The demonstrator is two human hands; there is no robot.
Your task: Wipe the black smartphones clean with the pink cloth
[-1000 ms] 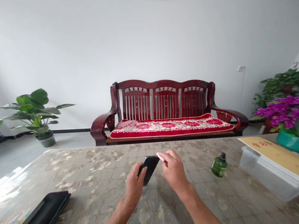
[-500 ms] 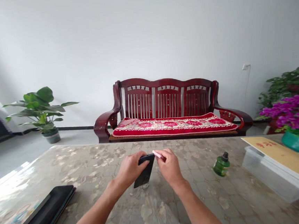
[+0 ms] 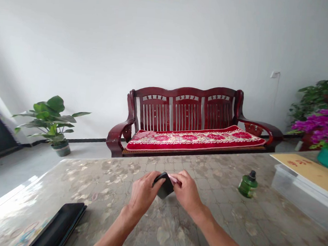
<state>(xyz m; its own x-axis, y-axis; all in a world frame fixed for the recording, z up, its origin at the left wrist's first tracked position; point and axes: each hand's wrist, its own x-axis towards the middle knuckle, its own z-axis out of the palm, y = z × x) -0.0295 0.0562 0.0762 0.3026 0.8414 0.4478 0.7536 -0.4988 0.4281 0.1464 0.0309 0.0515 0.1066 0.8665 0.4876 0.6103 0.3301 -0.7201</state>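
Over the middle of the table, my left hand (image 3: 144,190) is closed around a dark, flat slab that looks like a smartphone (image 3: 165,190), its thumb lying across the face turned to me. The phone is tilted, with one corner upward. My right hand (image 3: 186,190) pinches a small folded pink cloth or tissue (image 3: 174,178) against the phone's upper right edge. Fingers partly cover the cloth, so its full shape is hidden.
A black wallet-like case (image 3: 59,225) lies at the front left of the patterned table (image 3: 111,195). To the right stand a green bottle (image 3: 248,184) and a clear plastic box (image 3: 298,196) topped by a tan envelope (image 3: 306,168). Beyond is a wooden bench (image 3: 186,113).
The phone has turned from nearly upright to a slanted, corner-up pose. The pink cloth has slid from its top corner down along the right edge. The view has shifted slightly left.
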